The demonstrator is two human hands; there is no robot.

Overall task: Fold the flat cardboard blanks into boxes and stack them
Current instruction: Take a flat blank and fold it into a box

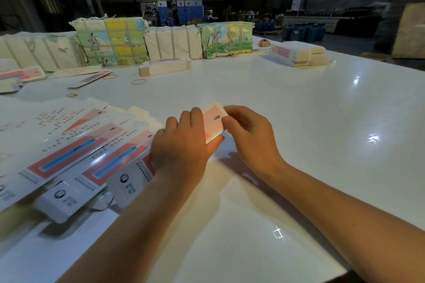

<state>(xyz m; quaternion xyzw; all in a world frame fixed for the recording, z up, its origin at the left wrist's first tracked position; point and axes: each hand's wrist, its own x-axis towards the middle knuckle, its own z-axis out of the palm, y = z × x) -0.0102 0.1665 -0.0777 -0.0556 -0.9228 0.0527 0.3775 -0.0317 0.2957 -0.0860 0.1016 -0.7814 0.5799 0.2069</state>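
Resting between both hands [184, 145] [250, 135], box [212, 123]

A long narrow box [138, 169], white with a red panel and a blue stripe, is held lengthwise, its far pink end raised off the table. Flat blanks [66, 145] of the same print are fanned overlapping at its left. A stack of blanks [164, 67] is laid farther back.
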